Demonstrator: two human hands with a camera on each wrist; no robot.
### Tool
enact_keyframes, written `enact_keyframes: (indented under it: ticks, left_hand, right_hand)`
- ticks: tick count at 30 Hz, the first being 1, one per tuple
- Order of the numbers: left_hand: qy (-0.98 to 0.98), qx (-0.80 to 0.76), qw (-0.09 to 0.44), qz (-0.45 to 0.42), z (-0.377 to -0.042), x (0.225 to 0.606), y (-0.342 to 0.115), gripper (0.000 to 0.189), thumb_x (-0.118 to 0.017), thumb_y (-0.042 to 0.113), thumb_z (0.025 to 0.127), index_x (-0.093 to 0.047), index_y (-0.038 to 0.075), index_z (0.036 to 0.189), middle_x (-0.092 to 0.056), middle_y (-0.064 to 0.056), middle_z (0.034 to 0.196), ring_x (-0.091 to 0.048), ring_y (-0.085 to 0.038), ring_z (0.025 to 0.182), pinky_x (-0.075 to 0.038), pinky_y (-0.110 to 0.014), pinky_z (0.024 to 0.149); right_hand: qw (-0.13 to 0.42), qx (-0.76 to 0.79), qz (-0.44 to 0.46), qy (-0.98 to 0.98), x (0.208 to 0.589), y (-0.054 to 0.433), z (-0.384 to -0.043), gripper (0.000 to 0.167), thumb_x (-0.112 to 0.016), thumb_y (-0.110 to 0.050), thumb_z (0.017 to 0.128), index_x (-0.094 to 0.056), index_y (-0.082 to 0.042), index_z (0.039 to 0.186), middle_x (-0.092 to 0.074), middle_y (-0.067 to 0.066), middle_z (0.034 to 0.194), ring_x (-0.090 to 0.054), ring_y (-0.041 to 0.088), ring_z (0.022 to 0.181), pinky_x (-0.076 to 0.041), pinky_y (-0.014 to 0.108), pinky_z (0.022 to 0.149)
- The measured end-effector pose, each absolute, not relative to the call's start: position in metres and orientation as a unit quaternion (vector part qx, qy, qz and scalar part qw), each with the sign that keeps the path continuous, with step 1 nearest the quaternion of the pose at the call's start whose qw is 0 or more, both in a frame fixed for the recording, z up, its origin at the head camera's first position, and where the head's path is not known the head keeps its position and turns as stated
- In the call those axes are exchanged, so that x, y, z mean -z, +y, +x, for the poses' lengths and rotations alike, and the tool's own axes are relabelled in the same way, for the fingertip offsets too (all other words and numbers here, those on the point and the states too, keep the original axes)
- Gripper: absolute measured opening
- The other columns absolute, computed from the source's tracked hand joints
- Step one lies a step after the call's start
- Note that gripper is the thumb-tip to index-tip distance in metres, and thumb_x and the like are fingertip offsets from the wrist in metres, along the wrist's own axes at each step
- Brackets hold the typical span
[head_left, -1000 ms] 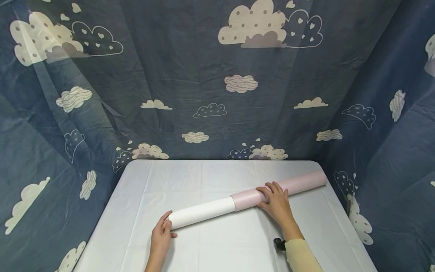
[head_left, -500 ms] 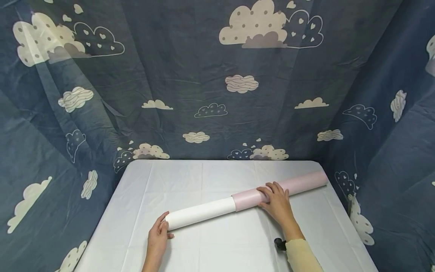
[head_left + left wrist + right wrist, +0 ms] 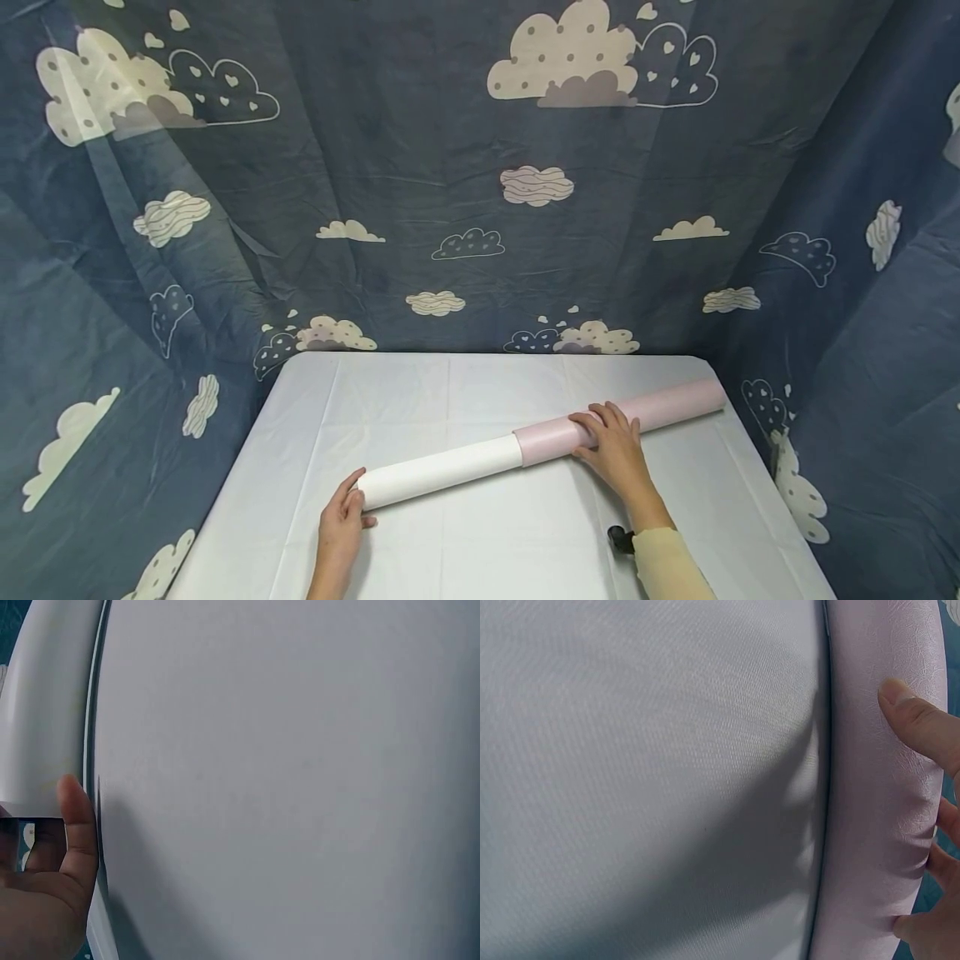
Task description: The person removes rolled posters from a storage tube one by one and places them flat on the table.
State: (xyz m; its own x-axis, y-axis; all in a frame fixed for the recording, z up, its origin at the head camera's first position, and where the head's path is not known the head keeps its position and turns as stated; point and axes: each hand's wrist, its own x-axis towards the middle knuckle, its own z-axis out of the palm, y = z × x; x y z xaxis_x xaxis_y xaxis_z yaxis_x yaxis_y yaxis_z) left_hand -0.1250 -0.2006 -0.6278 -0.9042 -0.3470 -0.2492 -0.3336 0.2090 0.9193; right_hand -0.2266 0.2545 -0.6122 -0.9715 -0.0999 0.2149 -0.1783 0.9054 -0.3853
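A long pink tube (image 3: 675,405) with a slightly creased, glossy surface lies slantwise on the white table. Out of its left end sticks a narrower white tube (image 3: 438,473). My left hand (image 3: 339,529) grips the white tube's free end; in the left wrist view a fingertip presses the side of the white tube (image 3: 45,705) near its rim. My right hand (image 3: 617,450) spans the pink tube near its middle, fingers over the far side. In the right wrist view, thumb and fingers hold the pink tube (image 3: 874,825). How far the white tube reaches inside is hidden.
The white-covered table (image 3: 480,542) has a dark blue cloud-print curtain (image 3: 420,167) behind it and at both sides. A small black object (image 3: 619,540) sits at the right wrist by the pale yellow sleeve (image 3: 670,567). The pink tube's far end lies near the table's right edge.
My left hand has moved left and slightly down, drawing the white tube along, so more of it shows outside the pink tube. My right hand stays in place on the pink tube.
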Motion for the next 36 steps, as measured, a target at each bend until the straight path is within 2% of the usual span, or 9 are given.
enact_keyframes:
  ticks: [14,29,36]
  left_hand:
    - [-0.783,0.58,0.022,0.225,-0.12,0.626,-0.218,0.045,-0.044,0.015,0.115,-0.048,0.014,0.159,-0.054,-0.032,0.153,-0.078,-0.02,0.081,-0.057,-0.018,0.079]
    - [-0.768,0.599,0.031,0.224,-0.114,0.629,-0.238,0.045,-0.043,0.011,0.115,-0.047,0.009,0.159,-0.05,-0.034,0.155,-0.079,-0.014,0.086,-0.058,-0.012,0.082]
    - [-0.766,0.602,0.035,0.225,-0.112,0.629,-0.242,0.045,-0.042,0.013,0.115,-0.045,0.007,0.16,-0.048,-0.037,0.156,-0.078,-0.013,0.087,-0.06,-0.017,0.083]
  right_hand:
    - [0.089,-0.201,0.069,-0.973,0.614,0.256,-0.23,0.061,-0.093,-0.024,0.082,-0.067,-0.024,0.137,-0.053,0.02,0.155,-0.034,0.049,0.154,-0.015,0.086,0.118]
    - [0.105,-0.202,0.069,-0.971,0.614,0.255,-0.227,0.061,-0.094,-0.023,0.08,-0.068,-0.025,0.135,-0.055,0.019,0.152,-0.036,0.049,0.153,-0.018,0.086,0.117]
    - [0.109,-0.202,0.072,-0.971,0.617,0.256,-0.228,0.061,-0.095,-0.023,0.079,-0.068,-0.025,0.134,-0.056,0.02,0.151,-0.036,0.049,0.152,-0.018,0.087,0.116]
